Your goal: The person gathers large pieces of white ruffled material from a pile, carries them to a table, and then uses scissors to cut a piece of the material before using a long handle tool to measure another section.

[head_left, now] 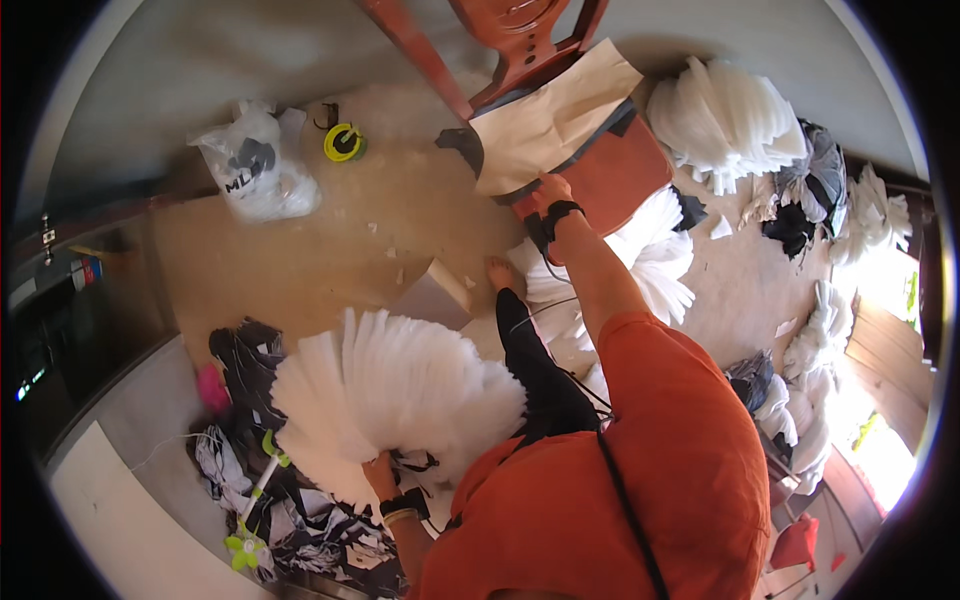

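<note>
A large bundle of white, fluffy sheets (pixel 390 385) fans out at my left side, by my dark-clothed leg. My left hand (pixel 380 478) is closed at its gathered lower edge, fingers partly hidden in the folds. Ahead, a reddish-brown wooden chair (pixel 620 185) carries a creased brown paper sheet (pixel 555 120) with dark pieces showing under its edge. My right hand (pixel 553 192) reaches to the paper's near edge, with fingers curled on it. A second white bundle (pixel 655 250) lies below the chair seat, beside my right forearm.
Another white bundle (pixel 725 120) stands right of the chair. At the far left are a clear plastic bag (pixel 258 165) and a yellow-rimmed tub (pixel 344 143). A grey box-like piece (pixel 432 297) lies on the floor. Dark and white scraps (pixel 320 535) heap up near left.
</note>
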The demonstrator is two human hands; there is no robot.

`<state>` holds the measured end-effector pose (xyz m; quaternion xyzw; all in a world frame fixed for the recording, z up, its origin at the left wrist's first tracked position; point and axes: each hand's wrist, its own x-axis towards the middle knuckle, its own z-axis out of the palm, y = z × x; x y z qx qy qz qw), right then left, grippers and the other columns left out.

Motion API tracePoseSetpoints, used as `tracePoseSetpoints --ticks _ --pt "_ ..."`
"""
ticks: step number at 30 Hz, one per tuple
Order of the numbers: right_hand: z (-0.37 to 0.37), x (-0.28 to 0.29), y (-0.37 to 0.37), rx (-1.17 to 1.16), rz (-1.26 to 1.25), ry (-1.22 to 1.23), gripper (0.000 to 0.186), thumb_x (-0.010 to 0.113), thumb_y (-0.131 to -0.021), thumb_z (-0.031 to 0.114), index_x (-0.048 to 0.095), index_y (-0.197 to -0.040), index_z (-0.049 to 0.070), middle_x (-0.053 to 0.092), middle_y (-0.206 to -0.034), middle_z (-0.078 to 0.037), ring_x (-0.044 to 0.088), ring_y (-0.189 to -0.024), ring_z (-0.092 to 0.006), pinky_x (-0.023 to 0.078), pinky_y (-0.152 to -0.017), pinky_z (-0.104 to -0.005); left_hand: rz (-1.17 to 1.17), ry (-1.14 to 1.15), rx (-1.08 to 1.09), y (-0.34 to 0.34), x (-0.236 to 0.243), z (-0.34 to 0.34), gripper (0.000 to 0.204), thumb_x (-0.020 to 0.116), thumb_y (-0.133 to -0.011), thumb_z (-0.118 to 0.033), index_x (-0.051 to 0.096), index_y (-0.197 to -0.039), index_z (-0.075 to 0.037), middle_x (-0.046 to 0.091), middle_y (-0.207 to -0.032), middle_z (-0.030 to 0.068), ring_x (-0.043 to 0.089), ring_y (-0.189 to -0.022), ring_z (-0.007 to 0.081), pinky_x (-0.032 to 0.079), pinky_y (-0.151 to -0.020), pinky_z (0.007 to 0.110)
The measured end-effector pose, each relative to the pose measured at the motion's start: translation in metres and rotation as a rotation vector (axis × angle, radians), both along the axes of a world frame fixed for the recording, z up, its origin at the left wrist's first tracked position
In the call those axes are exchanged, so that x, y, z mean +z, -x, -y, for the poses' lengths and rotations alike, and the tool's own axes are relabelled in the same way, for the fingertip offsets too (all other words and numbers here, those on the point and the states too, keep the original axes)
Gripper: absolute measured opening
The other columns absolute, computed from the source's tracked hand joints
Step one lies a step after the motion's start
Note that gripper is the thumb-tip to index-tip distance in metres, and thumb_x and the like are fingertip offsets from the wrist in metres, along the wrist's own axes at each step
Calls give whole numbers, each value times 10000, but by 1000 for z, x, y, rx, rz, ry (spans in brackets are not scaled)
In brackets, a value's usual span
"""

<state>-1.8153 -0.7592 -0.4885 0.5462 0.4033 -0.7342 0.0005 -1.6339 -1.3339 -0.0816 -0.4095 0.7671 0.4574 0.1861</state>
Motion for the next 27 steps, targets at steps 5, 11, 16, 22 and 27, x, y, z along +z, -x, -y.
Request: tracePoseSetpoints --ticks 5,11,16,22,27 --pt "69 23 33 4 64 -42 225 619 -861 297 578 -996 121 595 -904 -27 568 -832 -172 445 -696 -333 126 139 136 -22 18 8 448 631 -734 -99 512 -1122 89 592 -1074 166 552 -946 239 434 -809 345" --pt "47 137 58 -270 -206 -156 279 662 -837 240 573 -1024 54 618 -933 -79 602 -776 -213 484 -661 -310 6 133 123 -29 6 17 428 616 -718 -85 542 -1124 28 598 -1040 99 537 -903 209 429 -795 325" --pt "37 195 70 -246 -501 -607 197 582 -895 124 527 -1048 13 600 -949 -70 558 -783 -166 465 -655 -300 -26 286 93 -48 -6 53 395 647 -709 -119 558 -1064 32 614 -966 97 547 -832 204 436 -745 332" --pt "130 317 2 305 -661 -370 171 536 -900 68 511 -1062 19 573 -925 -45 525 -832 -117 448 -715 -270 -57 276 318 -31 17 57 432 662 -710 -160 547 -1050 81 606 -954 150 549 -818 224 446 -741 345" --pt "235 376 -30 1034 -473 -228 216 567 -828 123 572 -998 -9 607 -867 -80 556 -783 -123 467 -705 -290 -207 368 433 -31 16 89 438 679 -698 -191 540 -997 97 594 -909 144 537 -775 208 444 -686 332"
